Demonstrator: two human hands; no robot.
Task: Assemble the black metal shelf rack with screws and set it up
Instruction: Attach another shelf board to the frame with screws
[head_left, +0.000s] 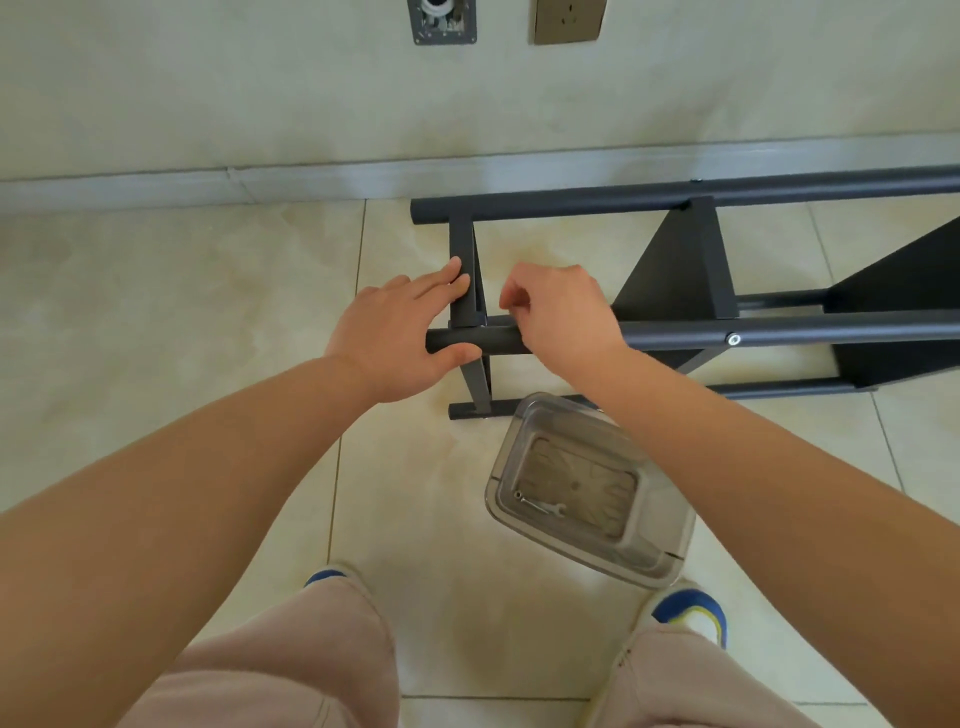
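The black metal shelf rack lies on its side on the tiled floor, its round tubes running to the right. My left hand grips the end of the near upper tube, thumb under it, fingers stretched onto the leftmost shelf panel. My right hand is just right of it above the same tube, fingers curled and pinching at the joint of tube and panel; what they pinch is hidden. A silver screw head shows further right on that tube.
A clear plastic box stands on the floor between my feet, holding a small wrench and a screw. A wall with a skirting board runs behind the rack. Bare tiles lie to the left.
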